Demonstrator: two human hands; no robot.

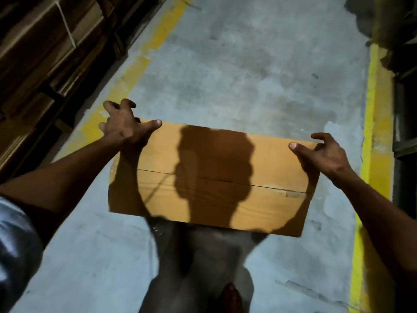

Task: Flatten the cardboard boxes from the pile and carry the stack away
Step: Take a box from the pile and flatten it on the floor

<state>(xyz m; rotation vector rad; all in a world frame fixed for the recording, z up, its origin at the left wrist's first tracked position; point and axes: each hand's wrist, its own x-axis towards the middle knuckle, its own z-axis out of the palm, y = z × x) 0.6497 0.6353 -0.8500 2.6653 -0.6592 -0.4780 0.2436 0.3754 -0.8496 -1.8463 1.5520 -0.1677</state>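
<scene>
A tan cardboard box (270, 168) is held out in front of me above the concrete floor, its top flaps shut with a seam across the middle. My left hand (126, 129) grips its far left corner, thumb lying on the top face and fingers over the edge. My right hand (325, 154) grips the far right corner the same way, thumb on top. A shadow of my head and arms falls over the box's top. The box's underside and far side are hidden.
A grey concrete aisle (259, 64) runs ahead between two yellow floor lines (376, 123). Stacks of flat cardboard (40, 53) stand along the left. Dark racking (404, 109) lines the right. My legs (203, 267) show below the box.
</scene>
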